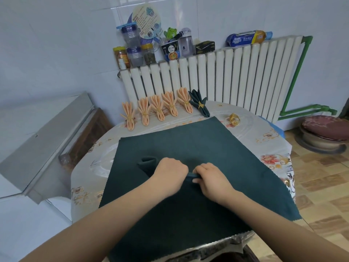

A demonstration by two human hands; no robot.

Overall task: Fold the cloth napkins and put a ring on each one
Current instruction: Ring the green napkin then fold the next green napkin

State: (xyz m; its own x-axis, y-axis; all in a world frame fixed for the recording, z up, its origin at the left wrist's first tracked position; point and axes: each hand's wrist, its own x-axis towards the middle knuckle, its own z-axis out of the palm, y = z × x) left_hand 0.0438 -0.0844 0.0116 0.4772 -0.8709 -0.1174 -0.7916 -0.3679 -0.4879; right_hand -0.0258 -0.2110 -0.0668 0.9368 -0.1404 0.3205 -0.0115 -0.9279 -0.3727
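Note:
A dark green cloth napkin (pixel 217 146) lies spread flat over the table. Near its middle a pleat is gathered up. My left hand (pixel 170 174) grips the gathered fold, whose end sticks out to the left. My right hand (pixel 211 178) pinches the same fold right beside it. A gold ring (pixel 234 119) lies on the table beyond the napkin's far right corner. Along the far edge stand several folded peach napkins (pixel 156 108) and one folded dark green napkin (pixel 200 104), each with a gold ring round it.
The table wears a floral plastic cover (pixel 272 140). A white radiator (pixel 226 76) stands behind it, with jars, bottles and a box on top. A steel surface (pixel 47 140) lies to the left, a cushioned stool (pixel 323 131) to the right on the floor.

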